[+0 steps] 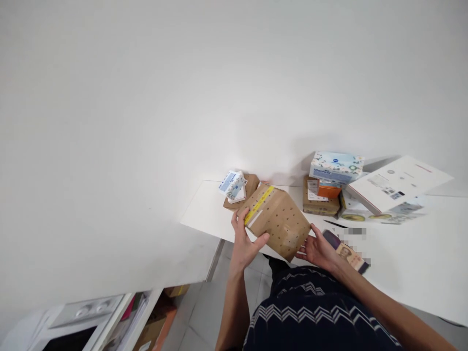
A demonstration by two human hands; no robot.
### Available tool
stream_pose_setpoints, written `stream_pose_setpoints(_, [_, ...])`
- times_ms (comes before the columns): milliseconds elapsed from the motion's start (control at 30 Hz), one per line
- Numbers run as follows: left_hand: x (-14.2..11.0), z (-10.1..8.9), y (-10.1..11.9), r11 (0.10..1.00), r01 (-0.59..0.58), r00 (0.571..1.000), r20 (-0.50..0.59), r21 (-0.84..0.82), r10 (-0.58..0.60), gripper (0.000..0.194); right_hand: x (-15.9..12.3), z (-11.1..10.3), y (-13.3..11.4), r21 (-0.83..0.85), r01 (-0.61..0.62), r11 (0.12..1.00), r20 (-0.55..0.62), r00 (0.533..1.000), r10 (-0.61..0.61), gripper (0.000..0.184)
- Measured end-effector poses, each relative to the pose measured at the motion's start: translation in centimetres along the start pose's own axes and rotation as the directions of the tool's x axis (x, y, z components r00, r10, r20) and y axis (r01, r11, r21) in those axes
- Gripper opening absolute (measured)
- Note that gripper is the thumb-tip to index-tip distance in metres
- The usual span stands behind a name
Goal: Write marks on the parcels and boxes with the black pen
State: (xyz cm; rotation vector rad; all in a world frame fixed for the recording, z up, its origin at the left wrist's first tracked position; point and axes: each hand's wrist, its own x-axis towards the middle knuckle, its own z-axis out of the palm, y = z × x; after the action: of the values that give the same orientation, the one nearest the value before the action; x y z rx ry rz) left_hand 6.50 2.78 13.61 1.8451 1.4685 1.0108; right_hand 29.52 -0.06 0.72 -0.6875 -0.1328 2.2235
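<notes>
Between my hands is a brown cardboard box (283, 219) printed with small dark marks, a yellow strip running along its left end. It is held tilted above the table's front edge. My left hand (245, 246) grips the left end, thumb on the near side and fingers on the strip side. My right hand (316, 249) supports the lower right corner, its fingers partly beneath the box. Just behind, another brown box (251, 185) lies on the table, partly hidden, with a small white and blue box (234, 186) on top.
On the white table (409, 263), to the right, a patterned tissue-like box (336, 165) sits above an orange box (329, 190) and a brown box (320, 207). A large white box (400, 185) leans beside them. A dark pen-like stick (335, 224) and a partly blurred booklet (347, 253) lie nearer.
</notes>
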Motion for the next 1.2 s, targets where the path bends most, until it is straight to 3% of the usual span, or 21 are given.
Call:
stream_pose_setpoints(67, [0.2, 0.0, -0.6, 1.000, 0.021, 1.000, -0.011, -0.019, -0.021, 0.075, 0.3, -0.5, 0.1, -0.110, 0.013, 0.994, -0.018, 1.000, -0.015, 0.060])
stream_pose_setpoints(133, [0.3, 0.1, -1.3, 0.998, 0.040, 0.999, -0.016, -0.039, -0.041, 0.074, 0.7, -1.7, -0.2, -0.323, 0.050, 0.945, -0.084, 0.993, -0.081, 0.068])
stream_pose_setpoints(167, [0.3, 0.2, -1.6, 0.998, 0.048, 0.999, -0.018, -0.039, -0.049, 0.074, 0.8, -2.4, -0.4, -0.497, 0.060, 0.866, -0.150, 0.977, -0.154, 0.070])
stream_pose_setpoints(200, [0.3, 0.4, -1.9, 0.998, 0.055, 0.998, -0.022, -0.026, -0.056, 0.075, 0.9, -3.3, -0.8, -0.684, 0.035, 0.729, -0.221, 0.942, -0.252, 0.071])
stream_pose_setpoints(267, [0.2, 1.0, -2.3, 0.997, 0.074, 0.997, -0.033, 0.038, -0.073, 0.076, 0.9, -5.4, -1.9, -0.920, -0.127, 0.371, -0.305, 0.827, -0.473, 0.064])
stream_pose_setpoints(300, [0.1, 1.4, -2.6, 0.994, 0.082, 0.996, -0.038, 0.077, -0.079, 0.076, 0.8, -6.5, -2.6, -0.947, -0.230, 0.226, -0.319, 0.767, -0.556, 0.057])
stream_pose_setpoints(333, [0.1, 1.9, -2.9, 0.990, 0.084, 0.996, -0.043, 0.113, -0.079, 0.077, 0.6, -7.6, -3.2, -0.939, -0.314, 0.139, -0.331, 0.722, -0.607, 0.051])
stream_pose_setpoints(400, [0.0, 3.0, -3.7, 0.984, 0.060, 0.998, -0.044, 0.169, -0.053, 0.080, 0.2, -9.7, -4.3, -0.898, -0.436, 0.055, -0.365, 0.669, -0.648, 0.046])
stream_pose_setpoints(500, [-0.3, 4.7, -5.7, 0.980, -0.023, 1.000, -0.011, 0.195, 0.026, 0.084, -0.1, -12.2, -5.3, -0.818, -0.573, -0.041, -0.411, 0.634, -0.655, 0.044])
stream_pose_setpoints(600, [-0.6, 5.9, -7.8, 0.983, -0.066, 0.996, 0.069, 0.173, 0.054, 0.086, -0.1, -13.7, -5.6, -0.756, -0.645, -0.109, -0.435, 0.620, -0.653, 0.044])
stream_pose_setpoints(700, [-1.0, 6.3, -9.2, 0.991, -0.024, 0.989, 0.150, 0.130, 0.005, 0.094, 0.1, -14.1, -5.6, -0.722, -0.671, -0.167, -0.418, 0.616, -0.668, 0.042])
stream_pose_setpoints(967, [-1.4, 4.0, -10.2, 0.978, 0.108, 0.933, 0.321, 0.176, -0.161, 0.102, -0.2, -11.6, -5.3, -0.722, -0.623, -0.300, -0.254, 0.643, -0.722, 0.035])
stream_pose_setpoints(1067, [-1.4, 3.6, -9.7, 0.959, 0.127, 0.929, 0.309, 0.252, -0.204, 0.102, -0.8, -9.0, -5.3, -0.846, -0.490, -0.212, -0.177, 0.632, -0.754, 0.040])
stream_pose_setpoints(1133, [-1.3, 3.9, -8.8, 0.951, 0.094, 0.964, 0.211, 0.296, -0.161, 0.092, -1.1, -6.6, -5.7, -0.961, -0.262, -0.085, -0.094, 0.602, -0.793, 0.047])
stream_pose_setpoints(1200, [-1.0, 4.8, -7.7, 0.954, 0.014, 0.999, 0.036, 0.300, -0.025, 0.068, -1.3, -3.7, -6.2, -0.997, 0.027, 0.076, -0.045, 0.593, -0.804, 0.044])
